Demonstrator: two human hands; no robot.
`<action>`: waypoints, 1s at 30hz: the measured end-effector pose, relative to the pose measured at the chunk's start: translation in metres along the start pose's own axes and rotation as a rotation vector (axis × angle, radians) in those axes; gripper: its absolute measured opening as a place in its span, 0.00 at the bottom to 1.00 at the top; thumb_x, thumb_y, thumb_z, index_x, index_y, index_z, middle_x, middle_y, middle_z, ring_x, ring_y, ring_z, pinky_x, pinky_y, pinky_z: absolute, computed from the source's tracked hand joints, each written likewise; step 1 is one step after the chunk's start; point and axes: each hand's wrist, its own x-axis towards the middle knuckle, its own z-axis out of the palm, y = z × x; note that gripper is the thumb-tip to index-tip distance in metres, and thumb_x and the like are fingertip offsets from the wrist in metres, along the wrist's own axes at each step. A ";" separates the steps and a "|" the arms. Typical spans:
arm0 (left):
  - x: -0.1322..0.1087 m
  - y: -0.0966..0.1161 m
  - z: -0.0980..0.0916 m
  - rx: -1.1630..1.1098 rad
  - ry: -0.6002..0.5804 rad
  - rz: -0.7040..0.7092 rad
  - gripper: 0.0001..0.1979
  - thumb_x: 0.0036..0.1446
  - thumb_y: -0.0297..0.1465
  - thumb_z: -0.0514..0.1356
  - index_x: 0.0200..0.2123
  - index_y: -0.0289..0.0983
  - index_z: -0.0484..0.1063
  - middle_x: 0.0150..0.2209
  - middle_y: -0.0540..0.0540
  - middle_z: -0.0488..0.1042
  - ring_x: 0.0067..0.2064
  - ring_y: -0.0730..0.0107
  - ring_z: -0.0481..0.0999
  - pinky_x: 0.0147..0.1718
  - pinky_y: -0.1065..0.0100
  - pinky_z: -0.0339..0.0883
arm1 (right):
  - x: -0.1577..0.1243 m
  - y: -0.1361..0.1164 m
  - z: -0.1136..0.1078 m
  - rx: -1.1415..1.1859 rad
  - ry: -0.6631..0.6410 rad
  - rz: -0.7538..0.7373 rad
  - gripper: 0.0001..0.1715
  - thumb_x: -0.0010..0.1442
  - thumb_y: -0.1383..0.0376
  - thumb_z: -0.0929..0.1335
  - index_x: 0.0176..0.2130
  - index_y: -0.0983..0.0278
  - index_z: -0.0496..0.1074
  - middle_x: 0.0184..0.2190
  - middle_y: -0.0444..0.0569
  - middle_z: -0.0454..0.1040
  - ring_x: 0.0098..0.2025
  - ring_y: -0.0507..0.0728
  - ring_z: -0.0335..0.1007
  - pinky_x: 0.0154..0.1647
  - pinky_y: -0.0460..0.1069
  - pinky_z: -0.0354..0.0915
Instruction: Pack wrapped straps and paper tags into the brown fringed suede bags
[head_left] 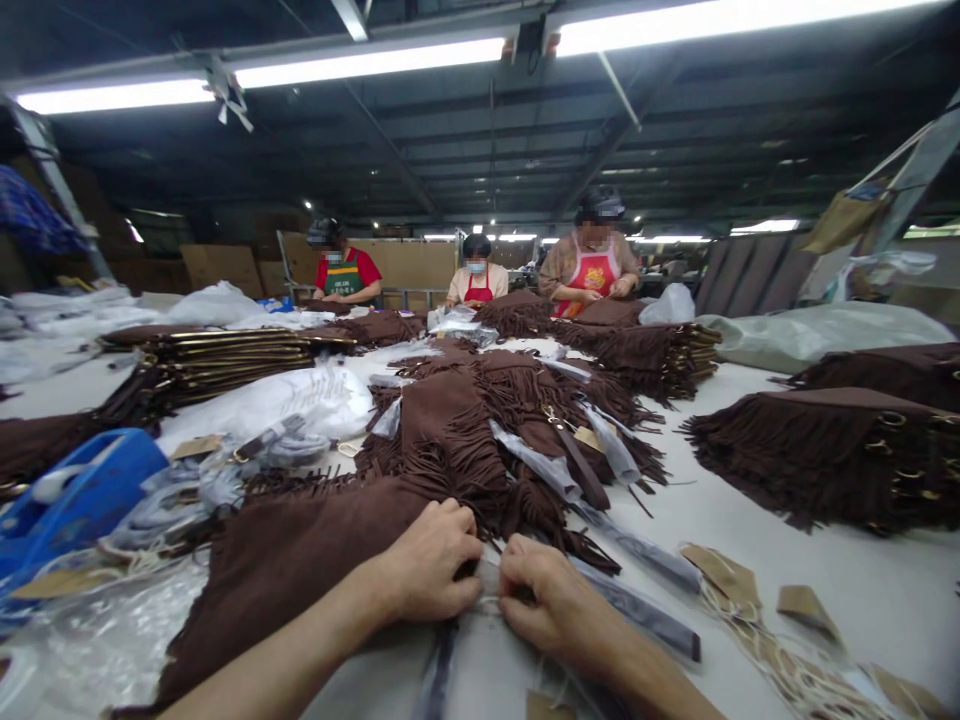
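Note:
My left hand [431, 565] and my right hand [538, 590] are close together near the front of the table, fingers curled in a pinch. Between them is a bit of thin clear plastic [489, 578], which both seem to grip; fine detail there is blurred. Below the hands runs a dark strap in a clear sleeve [441, 665]. Under my left forearm lies a dark brown suede-like panel [300, 560]. Just beyond the hands is a heap of brown fringed bag pieces [442, 410], with a brown strap with a metal clasp [577, 465] on top.
Plastic-wrapped straps [645, 610] and cardboard tags on strings [724, 580] lie to the right. Fringed stacks [817, 440] stand beyond them. A blue bin [90, 490] and clear plastic bags [112, 640] are on the left. Three co-workers in aprons are across the table.

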 end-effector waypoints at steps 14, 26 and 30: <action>0.032 -0.006 0.009 -0.172 0.021 -0.283 0.11 0.52 0.34 0.58 0.20 0.39 0.73 0.22 0.48 0.74 0.30 0.63 0.71 0.29 0.68 0.55 | 0.008 0.012 -0.015 0.046 0.120 -0.074 0.09 0.58 0.74 0.64 0.29 0.63 0.68 0.40 0.52 0.68 0.43 0.59 0.65 0.43 0.52 0.60; 0.026 -0.023 0.010 -0.658 0.248 -0.204 0.06 0.54 0.32 0.50 0.28 0.38 0.64 0.28 0.52 0.66 0.33 0.69 0.65 0.32 0.71 0.58 | 0.015 -0.007 -0.010 0.629 0.136 0.368 0.14 0.53 0.55 0.64 0.24 0.62 0.63 0.21 0.39 0.56 0.24 0.51 0.49 0.25 0.46 0.49; 0.029 -0.009 0.015 -0.396 0.195 -0.151 0.16 0.58 0.41 0.52 0.23 0.39 0.62 0.26 0.51 0.67 0.32 0.69 0.65 0.32 0.69 0.56 | 0.016 -0.004 -0.006 0.644 0.186 0.323 0.15 0.54 0.56 0.65 0.24 0.63 0.64 0.20 0.38 0.56 0.24 0.50 0.49 0.24 0.46 0.48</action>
